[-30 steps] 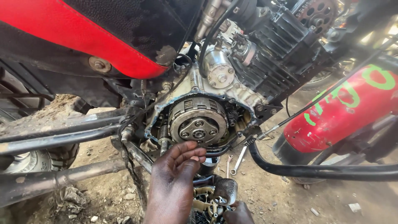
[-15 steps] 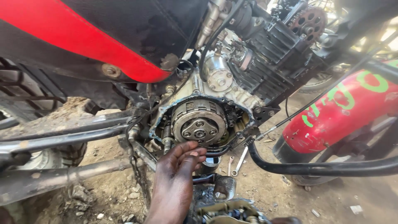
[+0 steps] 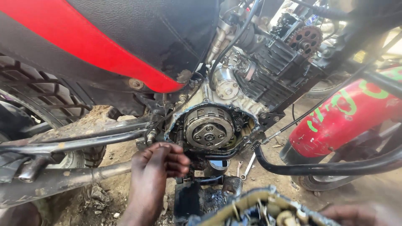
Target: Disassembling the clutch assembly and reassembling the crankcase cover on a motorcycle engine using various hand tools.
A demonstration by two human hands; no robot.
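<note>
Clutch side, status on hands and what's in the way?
Left hand open, fingertips below exposed clutch. Right hand grips engine cover, bottom edge. Frame tube alongside left.

The right hand [image 3: 360, 214] was cut off by the bottom edge and blurred, so its grip could not be told. The engine cover [image 3: 259, 209] beside it was blurred and partly out of frame. The left hand [image 3: 157, 175] hid whatever its fingertips touched below the clutch [image 3: 208, 127].
</note>
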